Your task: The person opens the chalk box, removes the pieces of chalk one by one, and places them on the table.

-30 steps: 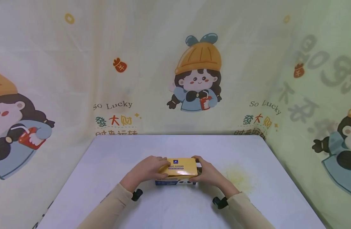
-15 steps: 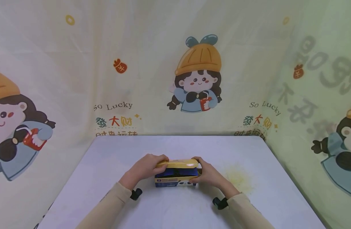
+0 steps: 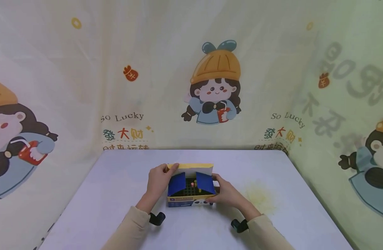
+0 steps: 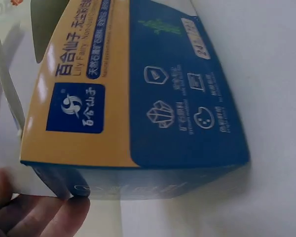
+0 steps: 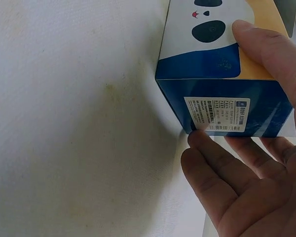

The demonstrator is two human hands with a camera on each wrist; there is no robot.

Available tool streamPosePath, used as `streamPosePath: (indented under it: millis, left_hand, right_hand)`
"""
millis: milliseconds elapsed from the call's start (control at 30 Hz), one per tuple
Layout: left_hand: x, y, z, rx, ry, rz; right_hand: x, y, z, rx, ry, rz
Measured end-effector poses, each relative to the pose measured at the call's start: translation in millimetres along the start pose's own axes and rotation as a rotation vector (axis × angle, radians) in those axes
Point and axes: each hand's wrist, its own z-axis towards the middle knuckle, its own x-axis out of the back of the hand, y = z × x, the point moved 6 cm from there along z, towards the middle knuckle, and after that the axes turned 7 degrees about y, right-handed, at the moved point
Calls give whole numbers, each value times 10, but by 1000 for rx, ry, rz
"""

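Note:
A yellow and blue chalk box [image 3: 181, 201] with a panda print stands on the table, its lid [image 3: 194, 166] raised at the back. Two blue inner flaps [image 3: 205, 183] stand up at the sides. Between them lies a dark holder with holes [image 3: 188, 191], with a few coloured chalks [image 3: 192, 184] showing in it. My left hand [image 3: 158, 180] pinches the left end of the lid between thumb and fingers. At the box's right end my right hand [image 3: 227, 192] grips it, thumb on the front face [image 5: 266, 47] and fingers round behind, beside a white label [image 5: 218, 114].
The white table [image 3: 132, 163] reaches back to a printed cloth curtain [image 3: 166, 104], which also hangs at both sides. A faint yellow stain [image 3: 260, 198] marks the tabletop right of the box.
The lid has swung up and back with my left hand, which has turned more upright. The blue flaps and the chalks inside have come into view. My right hand keeps its grip.

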Motion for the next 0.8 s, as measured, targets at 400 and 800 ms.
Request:
streamPosePath:
  millis: [400,800]
  left_hand:
    - [-60,-108,-178,80,-118,2]
    - [-251,-157,-402,114,-354,-113]
  right_hand:
    - [-53,14,-32,-15,-4,21]
    - [-132,-67,-90,-46,54,14]
